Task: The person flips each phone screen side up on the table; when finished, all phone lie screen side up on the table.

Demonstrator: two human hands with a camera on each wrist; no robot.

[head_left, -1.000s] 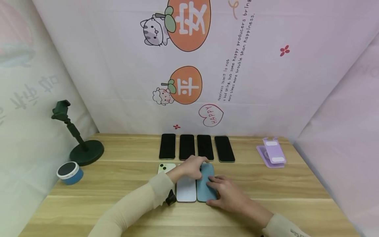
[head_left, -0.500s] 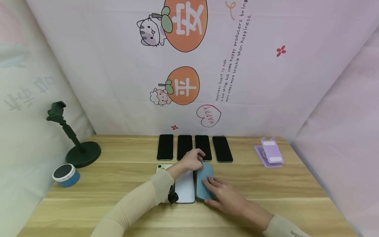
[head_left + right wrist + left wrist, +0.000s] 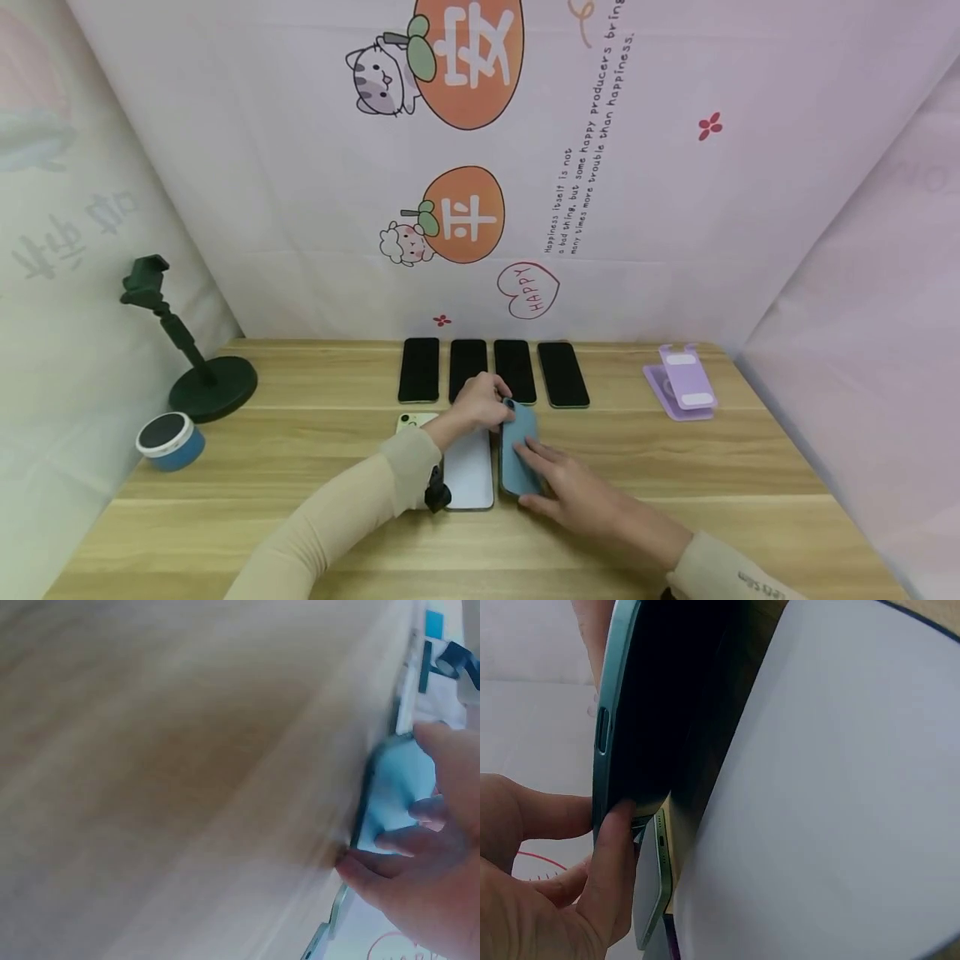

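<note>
A blue phone [image 3: 514,478] lies back up at the middle of the table, with my two hands on it. My left hand [image 3: 478,405] pinches its far left edge between thumb and fingers. That edge is raised, and the dark screen side shows beneath in the left wrist view, where the phone [image 3: 682,682] stands tilted. My right hand [image 3: 581,498] holds the near right part, fingers on the back and thumb at the near end; the right wrist view shows them around the phone [image 3: 399,780]. Close on the left lies a white phone [image 3: 468,485].
A pale yellow phone [image 3: 411,419] is partly hidden under my left sleeve. Several phones with black screens [image 3: 564,375] form a row behind. A purple phone stand [image 3: 690,383] sits back right; a dark green stand [image 3: 213,387] and blue-white round tub [image 3: 171,443] are left.
The blue phone lay flat against the white one; its left edge has come up, and it has shifted slightly away from me. Both hands have stayed on it.
</note>
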